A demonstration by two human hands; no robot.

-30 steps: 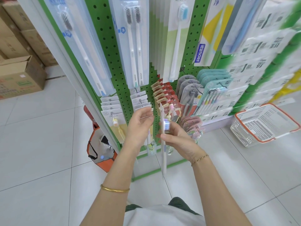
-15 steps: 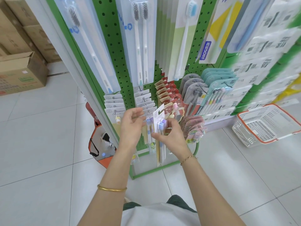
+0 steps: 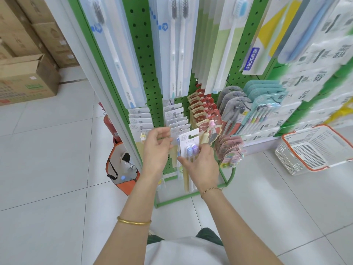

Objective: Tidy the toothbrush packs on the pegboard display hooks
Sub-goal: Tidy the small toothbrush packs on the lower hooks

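Rehanging: the toothbrush pack (image 3: 190, 144) is pinched by the right hand (image 3: 202, 165) beside the hook (image 3: 180, 129); whether hung packs (image 3: 176, 121) are gripped by the left hand (image 3: 155, 150) cannot be told. Slot-threading is needed.

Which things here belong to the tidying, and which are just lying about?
In the job: loose toothbrush pack in the right hand; hanging white packs by the left hand; green pegboard.
Lying about: white basket; cardboard boxes; orange bag.
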